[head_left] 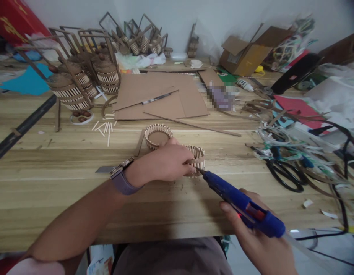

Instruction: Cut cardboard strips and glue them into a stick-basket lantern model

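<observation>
My right hand (263, 244) is wrapped around a blue hot glue gun (231, 194). Its nozzle points left and meets the side of a small round basket (201, 152) made of short pale sticks and brown bands. My left hand (174, 158) reaches across from the left, its fingers pinching a brown strip (194, 161) at this basket; the hand covers the basket's left part. Just behind my left hand stands a second round basket (158, 133) with a brown floor and a stick wall.
Brown cardboard (162, 93) lies behind, with a craft knife (159, 98) on it. Several finished basket-like models (69, 89) stand at the back left, near loose pale sticks (106, 128). Black-handled scissors (284, 177) and tangled strips crowd the right side. A cardboard box (246, 57) sits farther back.
</observation>
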